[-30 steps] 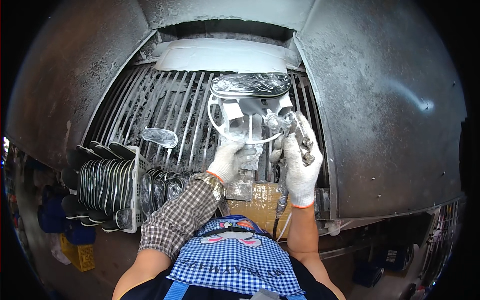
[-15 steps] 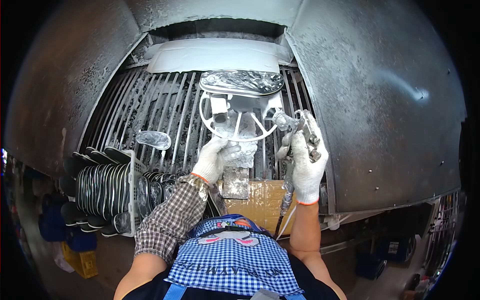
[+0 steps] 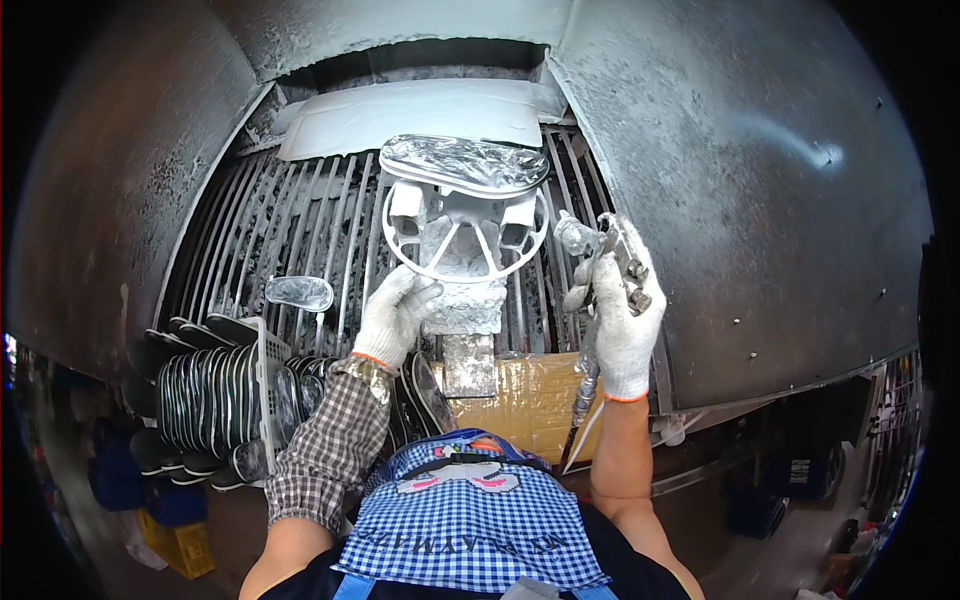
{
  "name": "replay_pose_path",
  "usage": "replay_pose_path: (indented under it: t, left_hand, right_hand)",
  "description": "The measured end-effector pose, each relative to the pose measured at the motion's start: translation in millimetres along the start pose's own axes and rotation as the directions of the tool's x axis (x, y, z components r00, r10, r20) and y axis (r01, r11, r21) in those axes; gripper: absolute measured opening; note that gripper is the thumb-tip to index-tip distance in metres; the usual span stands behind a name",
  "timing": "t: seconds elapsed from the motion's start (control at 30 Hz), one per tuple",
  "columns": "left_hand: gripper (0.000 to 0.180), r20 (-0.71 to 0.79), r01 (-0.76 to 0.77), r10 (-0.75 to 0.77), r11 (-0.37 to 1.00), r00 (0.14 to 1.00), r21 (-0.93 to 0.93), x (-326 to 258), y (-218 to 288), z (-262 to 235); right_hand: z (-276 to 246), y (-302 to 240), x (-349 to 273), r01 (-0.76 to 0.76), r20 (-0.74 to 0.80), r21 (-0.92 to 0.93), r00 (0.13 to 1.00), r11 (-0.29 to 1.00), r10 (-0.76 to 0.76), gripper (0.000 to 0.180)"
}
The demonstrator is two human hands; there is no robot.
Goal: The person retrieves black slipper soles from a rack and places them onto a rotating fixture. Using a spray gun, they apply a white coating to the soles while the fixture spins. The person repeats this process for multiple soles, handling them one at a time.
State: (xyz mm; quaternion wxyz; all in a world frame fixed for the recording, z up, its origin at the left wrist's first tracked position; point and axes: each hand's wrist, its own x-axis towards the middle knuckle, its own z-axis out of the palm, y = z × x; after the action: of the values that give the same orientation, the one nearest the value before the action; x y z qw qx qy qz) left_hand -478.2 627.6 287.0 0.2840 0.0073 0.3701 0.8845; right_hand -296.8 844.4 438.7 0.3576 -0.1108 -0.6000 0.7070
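Note:
My left hand point(image 3: 392, 318), in a white knit glove, is at the near left rim of a white spoked wheel point(image 3: 470, 279), fingers curled against it. The wheel is part of a powder-caked stand. On top of the stand lies a long sole-shaped piece point(image 3: 465, 165) with a shiny film-like top and white edge. My right hand point(image 3: 628, 315), also gloved, is closed around a grimy spray gun point(image 3: 578, 236) to the right of the wheel. The gun's nozzle end points toward the stand, and a wrapped hose point(image 3: 586, 385) hangs beneath it.
Dark sheet-metal walls point(image 3: 740, 220) flank a grate of bars point(image 3: 345, 240). A small film-covered oval piece point(image 3: 300, 292) is on the grate at left. A white crate point(image 3: 267, 390) stands among several dark soles at lower left. A taped brown box point(image 3: 540, 405) sits in front of me.
The wheel and the piece on it have turned, with the piece's right end now nearer me. My left hand has shifted slightly left along with the view. The spray gun is held much as before.

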Motion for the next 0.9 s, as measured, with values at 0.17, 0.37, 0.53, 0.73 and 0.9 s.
replay_pose_path:
  t: [0.17,0.37,0.53,0.73,0.9]
  left_hand:
    - [0.036,-0.065,-0.014,0.014,1.0,0.998,-0.012,8,7,-15]
    - [0.034,-0.123,-0.031,0.032,0.999,0.992,0.009,18,20,-23]
    - [0.025,-0.17,-0.039,0.026,0.997,0.985,-0.073,19,17,-16]
    - [0.031,-0.091,0.133,-0.139,0.989,0.986,-0.069,0,-24,16]
    - [0.045,-0.024,0.144,-0.148,0.982,0.989,-0.118,0,-28,26]
  right_hand:
    - [-6,-7,2,0.006,-0.006,0.017,1.0,1.0,-0.006,0.055]
    - [-16,-15,4,0.056,-0.06,-0.026,0.997,0.998,-0.058,0.054]
    - [-14,-24,-13,-0.012,-0.04,0.006,0.999,1.0,0.012,0.056]
    - [-13,-27,-19,0.011,-0.042,-0.031,0.999,0.999,-0.012,0.055]
    - [-20,-30,-21,-0.053,0.026,-0.01,0.998,0.999,0.053,0.055]
